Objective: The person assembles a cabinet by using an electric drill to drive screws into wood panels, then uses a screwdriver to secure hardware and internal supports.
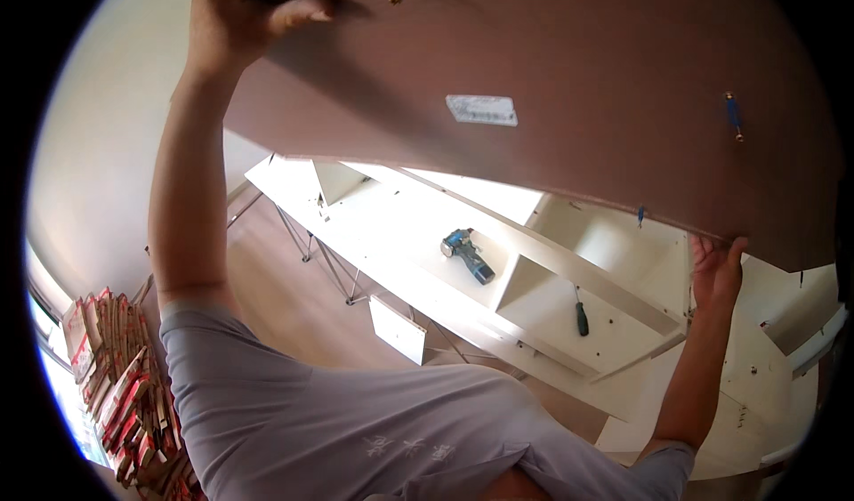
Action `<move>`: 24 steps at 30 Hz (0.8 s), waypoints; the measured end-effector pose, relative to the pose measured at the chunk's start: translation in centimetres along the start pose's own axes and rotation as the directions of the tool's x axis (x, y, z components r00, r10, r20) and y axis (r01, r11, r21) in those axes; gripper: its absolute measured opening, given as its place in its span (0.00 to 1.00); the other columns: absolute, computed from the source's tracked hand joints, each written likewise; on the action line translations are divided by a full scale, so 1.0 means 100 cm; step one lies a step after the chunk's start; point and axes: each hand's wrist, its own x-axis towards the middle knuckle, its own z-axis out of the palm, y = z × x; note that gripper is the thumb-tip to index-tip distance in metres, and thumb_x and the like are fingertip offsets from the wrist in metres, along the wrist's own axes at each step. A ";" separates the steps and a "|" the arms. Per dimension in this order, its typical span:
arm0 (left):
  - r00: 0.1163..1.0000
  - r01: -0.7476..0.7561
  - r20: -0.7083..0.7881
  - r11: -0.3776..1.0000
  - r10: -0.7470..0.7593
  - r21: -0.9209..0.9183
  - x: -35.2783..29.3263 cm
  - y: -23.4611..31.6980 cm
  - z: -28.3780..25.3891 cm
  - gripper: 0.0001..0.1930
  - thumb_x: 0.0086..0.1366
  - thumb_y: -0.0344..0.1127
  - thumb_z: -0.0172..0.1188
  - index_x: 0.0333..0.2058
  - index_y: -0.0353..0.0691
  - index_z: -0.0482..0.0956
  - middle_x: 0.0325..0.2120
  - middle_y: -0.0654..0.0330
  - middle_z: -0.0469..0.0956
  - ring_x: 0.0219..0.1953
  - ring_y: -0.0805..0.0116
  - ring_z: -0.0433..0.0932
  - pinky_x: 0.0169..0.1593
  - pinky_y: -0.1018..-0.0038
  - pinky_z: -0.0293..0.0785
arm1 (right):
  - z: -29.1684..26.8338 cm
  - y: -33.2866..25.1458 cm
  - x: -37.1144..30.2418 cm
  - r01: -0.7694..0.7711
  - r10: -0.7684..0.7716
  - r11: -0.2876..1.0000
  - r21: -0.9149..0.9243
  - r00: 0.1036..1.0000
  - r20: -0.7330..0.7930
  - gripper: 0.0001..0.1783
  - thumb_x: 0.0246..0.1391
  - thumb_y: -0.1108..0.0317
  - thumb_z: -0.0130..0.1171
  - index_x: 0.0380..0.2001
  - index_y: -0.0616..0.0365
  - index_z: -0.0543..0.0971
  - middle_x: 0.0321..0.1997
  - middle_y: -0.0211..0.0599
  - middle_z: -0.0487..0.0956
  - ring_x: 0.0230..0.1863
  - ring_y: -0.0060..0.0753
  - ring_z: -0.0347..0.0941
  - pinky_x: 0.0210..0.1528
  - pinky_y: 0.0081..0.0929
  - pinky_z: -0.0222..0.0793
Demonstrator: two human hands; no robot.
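A large brown panel [569,65] is held up in front of me, tilted, with a white label and several blue-and-brass fittings on its face. My left hand [240,20] grips its upper left edge, thumb across the face and fingers hidden behind. At the lower right edge my right hand [716,270] holds the panel with thumb and fingers. Below it lies a white cabinet frame [543,243] with dividers, partly covered by the panel. A cordless drill [469,256] and a dark green screwdriver [581,316] rest inside the frame.
Folding metal legs [334,265] stand under the white work surface, with a small white board [398,329] beside them. A stack of flattened cardboard [120,385] is piled at the lower left. Another white surface [756,376] with small hardware stands at the right.
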 end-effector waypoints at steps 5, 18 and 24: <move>0.994 -0.084 -0.071 0.996 0.087 0.041 -0.014 -0.084 0.063 0.37 0.45 0.68 0.75 0.38 0.36 0.84 0.26 0.61 0.83 0.30 0.72 0.83 0.35 0.74 0.80 | 0.039 0.066 0.054 0.086 -0.086 0.996 0.007 0.995 0.040 0.41 0.62 0.47 0.60 0.72 0.52 0.60 0.74 0.39 0.65 0.71 0.39 0.66 0.77 0.45 0.59; 0.974 -0.165 -0.189 0.959 0.122 -0.229 -0.054 -0.181 0.210 0.32 0.40 0.59 0.81 0.30 0.34 0.83 0.23 0.59 0.80 0.25 0.67 0.81 0.31 0.73 0.77 | 0.065 0.153 0.117 0.188 -0.192 0.961 -0.201 0.981 0.001 0.45 0.57 0.47 0.67 0.72 0.51 0.61 0.68 0.38 0.70 0.68 0.41 0.69 0.73 0.44 0.67; 0.956 -0.199 -0.259 0.952 0.137 -0.230 -0.068 -0.201 0.253 0.34 0.39 0.63 0.79 0.28 0.35 0.82 0.20 0.60 0.75 0.22 0.67 0.78 0.27 0.73 0.74 | 0.064 0.155 0.142 0.228 -0.216 0.930 -0.290 0.974 0.074 0.49 0.54 0.45 0.68 0.73 0.51 0.60 0.71 0.39 0.69 0.67 0.39 0.71 0.71 0.38 0.70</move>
